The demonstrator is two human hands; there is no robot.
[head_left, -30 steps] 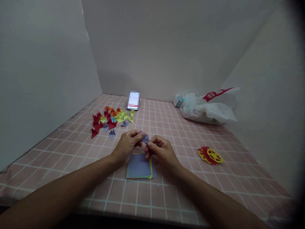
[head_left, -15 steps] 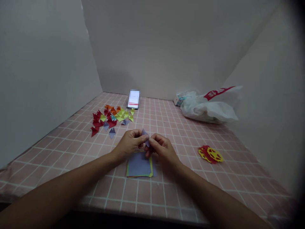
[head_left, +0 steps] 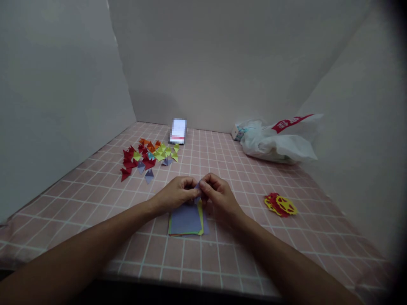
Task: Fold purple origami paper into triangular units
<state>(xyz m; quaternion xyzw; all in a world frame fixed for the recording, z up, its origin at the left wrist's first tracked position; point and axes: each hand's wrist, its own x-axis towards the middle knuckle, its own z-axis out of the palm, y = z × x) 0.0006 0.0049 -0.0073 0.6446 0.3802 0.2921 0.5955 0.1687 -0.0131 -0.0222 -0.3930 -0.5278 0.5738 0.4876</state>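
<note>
Between the fingertips of both hands is a small folded piece of purple origami paper (head_left: 197, 197), mostly hidden by the fingers. My left hand (head_left: 178, 193) pinches it from the left, thumb on the near side. From the right, my right hand (head_left: 217, 195) pinches its upper edge with thumb and curled fingers. Just below the hands lies a stack of square paper sheets (head_left: 185, 221), purple on top with green, yellow and orange edges showing. Farther left, several small folded paper figures (head_left: 149, 154) in red, orange, yellow, blue and purple lie in a loose cluster.
A phone (head_left: 178, 131) with a lit, blurred screen leans near the back wall. At the back right lies a white plastic bag (head_left: 280, 146) beside a small box (head_left: 235, 132). Red and yellow cut-out shapes (head_left: 281, 205) sit to the right on the checked tablecloth (head_left: 244, 258).
My right fingers have moved up to the top of the purple paper, and my left hand has dropped slightly. The paper has turned and shows less between the fingers.
</note>
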